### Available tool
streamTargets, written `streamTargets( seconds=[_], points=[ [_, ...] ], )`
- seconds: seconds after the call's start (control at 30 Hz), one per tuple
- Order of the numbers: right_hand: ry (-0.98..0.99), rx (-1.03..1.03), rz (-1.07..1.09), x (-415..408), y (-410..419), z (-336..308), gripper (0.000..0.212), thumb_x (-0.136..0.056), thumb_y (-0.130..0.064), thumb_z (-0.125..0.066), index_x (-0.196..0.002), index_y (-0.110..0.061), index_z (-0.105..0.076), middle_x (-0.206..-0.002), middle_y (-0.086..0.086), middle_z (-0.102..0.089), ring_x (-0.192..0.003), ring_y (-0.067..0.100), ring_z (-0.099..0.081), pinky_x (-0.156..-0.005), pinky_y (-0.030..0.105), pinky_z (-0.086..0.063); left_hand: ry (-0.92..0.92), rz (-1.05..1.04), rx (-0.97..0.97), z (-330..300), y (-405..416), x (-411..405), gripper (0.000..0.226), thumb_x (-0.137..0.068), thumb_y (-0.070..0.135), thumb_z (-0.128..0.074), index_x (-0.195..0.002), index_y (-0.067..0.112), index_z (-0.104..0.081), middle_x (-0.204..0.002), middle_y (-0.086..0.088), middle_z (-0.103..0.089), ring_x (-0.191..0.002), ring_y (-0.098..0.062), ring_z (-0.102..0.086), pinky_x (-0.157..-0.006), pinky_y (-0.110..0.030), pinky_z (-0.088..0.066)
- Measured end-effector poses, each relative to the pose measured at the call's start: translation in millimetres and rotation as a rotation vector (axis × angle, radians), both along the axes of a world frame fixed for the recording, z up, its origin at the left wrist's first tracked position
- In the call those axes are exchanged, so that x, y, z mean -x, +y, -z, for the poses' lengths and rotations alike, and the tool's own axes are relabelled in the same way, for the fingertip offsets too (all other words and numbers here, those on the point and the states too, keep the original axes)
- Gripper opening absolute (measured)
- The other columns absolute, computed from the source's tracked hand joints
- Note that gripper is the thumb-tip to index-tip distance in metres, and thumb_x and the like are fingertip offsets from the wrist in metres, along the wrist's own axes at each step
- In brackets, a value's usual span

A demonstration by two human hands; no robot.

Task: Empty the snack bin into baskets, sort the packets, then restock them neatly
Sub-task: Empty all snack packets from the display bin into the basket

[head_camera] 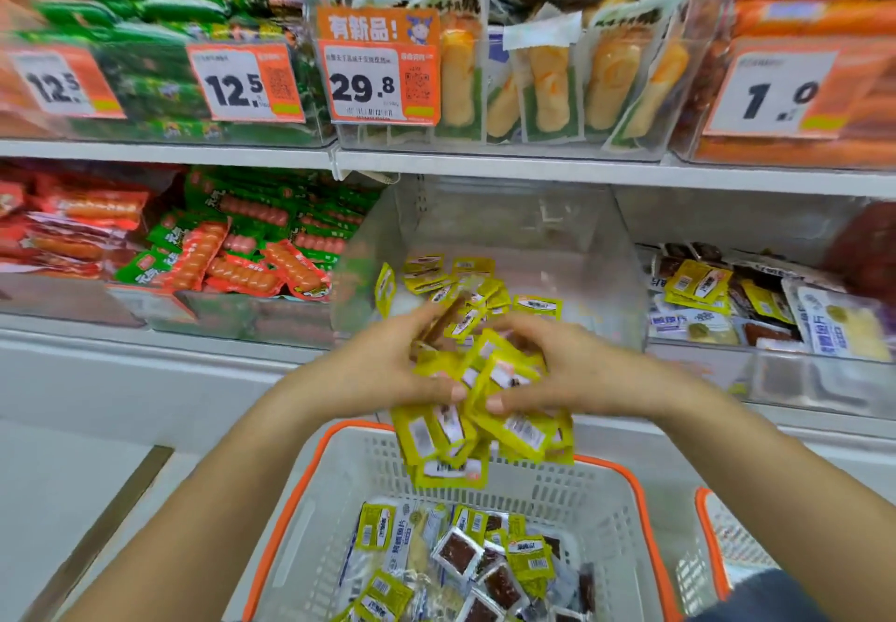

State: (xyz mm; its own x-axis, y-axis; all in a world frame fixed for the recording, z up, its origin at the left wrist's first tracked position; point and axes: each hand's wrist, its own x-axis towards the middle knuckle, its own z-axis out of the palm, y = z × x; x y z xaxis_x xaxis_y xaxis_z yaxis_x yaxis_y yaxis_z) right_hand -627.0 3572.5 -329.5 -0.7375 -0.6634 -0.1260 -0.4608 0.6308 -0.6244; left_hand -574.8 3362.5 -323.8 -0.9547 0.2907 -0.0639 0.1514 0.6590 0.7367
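My left hand [388, 364] and my right hand [557, 369] together grip a thick bunch of small yellow snack packets [485, 408] from both sides. The bunch hangs above the far rim of a white basket with an orange rim [310, 495]. Several packets dangle from the bottom of the bunch. More yellow packets [465, 282] lie in the clear snack bin [606, 253] on the lower shelf, just behind my hands. The basket holds several yellow, dark red and white-blue packets [465, 558] on its floor.
A second orange-rimmed basket [712, 534] shows at the right edge. Bins of sausage packs [252, 253] stand to the left and mixed packets [756, 301] to the right. The upper shelf carries price tags [383, 83] and more snack bins.
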Motion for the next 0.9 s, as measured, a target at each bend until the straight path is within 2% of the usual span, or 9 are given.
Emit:
streamTargets(
  seconds=[0.13,0.27,0.37,0.43,0.57,0.67,0.73,0.83,0.9],
  points=[
    [-0.039,-0.143,-0.030,-6.5,8.6,13.0,0.063,-0.075,-0.049,-0.073,-0.131,-0.031,-0.050,-0.119,-0.013,-0.058,-0.110,0.001,-0.054,-0.101,0.027,-0.044,-0.246,0.133,0.304,15.4,-7.5,-11.4,0.078,-0.076,0.053,-0.071,-0.143,0.035,-0.035,-0.140,0.021,-0.041,-0.125,0.003,-0.042,-0.094,-0.013,-0.037],
    [-0.096,0.124,0.120,6.6,13.6,-11.9,0.031,-0.083,-0.026,-0.071,-0.113,-0.024,-0.062,-0.095,-0.007,-0.066,-0.087,0.004,-0.062,-0.087,0.021,-0.048,-0.126,-0.073,0.105,-1.4,-16.1,1.7,0.059,-0.077,0.051,-0.066,-0.130,0.029,-0.052,-0.127,0.010,-0.057,-0.105,0.000,-0.059,-0.086,-0.016,-0.048],
    [0.000,0.163,0.221,31.5,15.5,-27.5,0.028,-0.084,-0.026,-0.070,-0.112,-0.020,-0.065,-0.099,-0.001,-0.068,-0.094,0.008,-0.063,-0.089,0.023,-0.047,-0.010,-0.199,0.043,-11.8,-21.5,30.7,0.044,-0.081,0.043,-0.072,-0.119,0.024,-0.060,-0.114,0.007,-0.064,-0.102,-0.009,-0.064,-0.085,-0.024,-0.051],
    [0.028,0.051,0.264,53.9,11.6,-24.5,0.039,-0.085,-0.031,-0.070,-0.121,-0.019,-0.061,-0.110,0.002,-0.065,-0.105,0.014,-0.061,-0.090,0.024,-0.045,0.013,-0.229,0.169,-9.2,-23.0,57.2,0.049,-0.085,0.041,-0.068,-0.126,0.019,-0.057,-0.124,0.003,-0.060,-0.109,-0.012,-0.058,-0.090,-0.024,-0.044],
    [0.027,-0.464,0.189,95.3,-2.3,9.1,0.074,-0.079,-0.048,-0.071,-0.139,-0.013,-0.044,-0.142,0.006,-0.049,-0.125,0.024,-0.049,-0.103,0.032,-0.040,-0.142,-0.251,0.451,20.1,-25.4,107.3,0.082,-0.080,0.054,-0.067,-0.146,0.017,-0.033,-0.149,-0.009,-0.035,-0.134,-0.026,-0.038,-0.106,-0.033,-0.036],
    [-0.020,-0.827,0.086,111.9,-5.5,25.2,0.082,-0.075,-0.058,-0.070,-0.137,-0.012,-0.043,-0.135,0.006,-0.053,-0.117,0.026,-0.054,-0.097,0.036,-0.046,-0.209,-0.253,0.718,43.3,-29.2,135.5,0.099,-0.077,0.063,-0.064,-0.150,0.013,-0.021,-0.154,-0.020,-0.016,-0.141,-0.037,-0.022,-0.112,-0.044,-0.029],
    [-0.130,-0.921,0.071,120.9,-5.3,29.9,0.086,-0.076,-0.056,-0.071,-0.142,-0.013,-0.036,-0.134,0.006,-0.051,-0.114,0.027,-0.056,-0.094,0.037,-0.050,-0.199,-0.233,0.915,50.6,-28.9,148.0,0.101,-0.077,0.065,-0.062,-0.149,0.010,-0.019,-0.155,-0.023,-0.010,-0.141,-0.039,-0.022,-0.111,-0.044,-0.030],
    [-0.287,-0.888,0.092,128.0,-9.5,37.2,0.083,-0.077,-0.048,-0.074,-0.140,-0.011,-0.036,-0.136,0.010,-0.050,-0.107,0.031,-0.062,-0.088,0.042,-0.055,-0.128,-0.230,1.152,53.2,-24.2,164.0,0.094,-0.078,0.068,-0.059,-0.144,0.009,-0.028,-0.147,-0.018,-0.033,-0.133,-0.032,-0.036,-0.102,-0.037,-0.038],
    [-0.225,-0.924,0.034,124.5,-14.7,43.2,0.065,-0.082,-0.042,-0.068,-0.133,-0.008,-0.045,-0.129,0.012,-0.056,-0.100,0.029,-0.065,-0.077,0.039,-0.058,-0.206,-0.213,1.137,57.5,-20.1,171.5,0.080,-0.081,0.069,-0.053,-0.136,0.012,-0.042,-0.137,-0.008,-0.048,-0.124,-0.027,-0.048,-0.095,-0.033,-0.043]
  ],
)
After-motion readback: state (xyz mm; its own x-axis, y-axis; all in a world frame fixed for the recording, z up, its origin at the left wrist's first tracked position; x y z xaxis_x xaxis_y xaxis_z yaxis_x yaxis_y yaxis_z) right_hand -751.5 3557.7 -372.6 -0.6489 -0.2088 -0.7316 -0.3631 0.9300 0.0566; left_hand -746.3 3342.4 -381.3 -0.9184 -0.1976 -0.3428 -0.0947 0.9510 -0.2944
